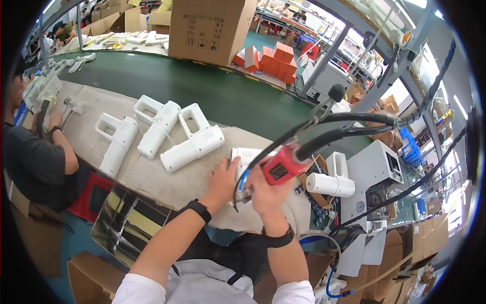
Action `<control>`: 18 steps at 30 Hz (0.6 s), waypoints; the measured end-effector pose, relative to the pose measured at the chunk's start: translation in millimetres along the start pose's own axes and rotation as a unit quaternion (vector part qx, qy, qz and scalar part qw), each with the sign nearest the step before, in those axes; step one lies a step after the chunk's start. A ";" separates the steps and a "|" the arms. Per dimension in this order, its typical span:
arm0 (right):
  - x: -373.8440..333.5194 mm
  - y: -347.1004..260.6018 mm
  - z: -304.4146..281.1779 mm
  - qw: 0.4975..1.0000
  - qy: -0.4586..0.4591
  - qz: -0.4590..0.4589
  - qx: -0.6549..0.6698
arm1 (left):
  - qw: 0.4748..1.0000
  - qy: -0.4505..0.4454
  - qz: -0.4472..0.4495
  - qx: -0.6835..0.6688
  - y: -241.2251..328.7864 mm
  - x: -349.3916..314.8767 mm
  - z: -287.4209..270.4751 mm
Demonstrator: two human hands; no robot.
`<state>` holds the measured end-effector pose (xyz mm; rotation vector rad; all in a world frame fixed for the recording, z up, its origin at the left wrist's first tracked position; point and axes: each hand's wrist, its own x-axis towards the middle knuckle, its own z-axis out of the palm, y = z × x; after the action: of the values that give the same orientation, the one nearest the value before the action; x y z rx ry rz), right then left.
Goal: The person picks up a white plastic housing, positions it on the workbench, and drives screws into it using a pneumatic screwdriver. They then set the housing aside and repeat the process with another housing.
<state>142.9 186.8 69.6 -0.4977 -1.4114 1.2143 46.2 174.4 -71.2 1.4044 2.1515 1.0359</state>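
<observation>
Left hand [221, 180] stretched forward, fingers [234, 166] spread against a white housing [244, 156] on the counter [190, 186], right hand [267, 193] alongside, clenched round a red tool [290, 163] with dark label [278, 172], printed carton [207, 25] behind

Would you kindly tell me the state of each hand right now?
Left hand: against the white housing; whether it grips cannot be told.
Right hand: closed, holding the red tool.

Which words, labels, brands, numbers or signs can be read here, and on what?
Brown carton: dark printed lines, row of boxed symbols; wording not copied here.
Red tool in the right hand: dark label, too small to read.
Pale machine: screen, too small to read.
</observation>
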 end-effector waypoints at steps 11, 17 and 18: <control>-9.1 -58.7 -82.3 0.949 0.062 -0.202 -0.233 | 0.992 0.015 0.019 -0.124 -23.5 -76.2 -97.6; -97.1 -31.8 -109.1 0.903 -0.143 0.236 -0.329 | 0.965 -0.101 -0.022 -0.242 -8.2 -133.8 -167.3; -103.9 -13.4 -121.1 0.885 -0.244 0.356 -0.176 | 0.965 -0.137 0.020 -0.222 0.6 -133.1 -171.5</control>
<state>284.0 140.0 10.0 -1.0896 -1.9879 1.7565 -6.6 -9.5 31.5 1.2867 1.5784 1.1708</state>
